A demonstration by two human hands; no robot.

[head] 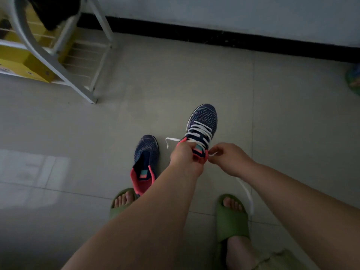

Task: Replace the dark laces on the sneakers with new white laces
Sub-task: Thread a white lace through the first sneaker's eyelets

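Observation:
Two navy knit sneakers with pink collars stand on the tiled floor. The right sneaker (pixel 203 121) carries a white lace (pixel 200 131) threaded across its eyelets. My left hand (pixel 184 155) grips this sneaker at its pink collar and tongue. One lace end (pixel 170 141) sticks out to the left of that hand. My right hand (pixel 228 159) pinches the other lace end (pixel 214 153) at the sneaker's right side, and a white lace strand (pixel 247 193) hangs below my right forearm. The left sneaker (pixel 146 158) has no lace in it.
My feet in green slides (pixel 230 217) rest on the floor near the bottom. A white metal rack (pixel 58 61) with yellow boxes stands at the upper left. A wall with a black baseboard (pixel 214 38) runs along the back.

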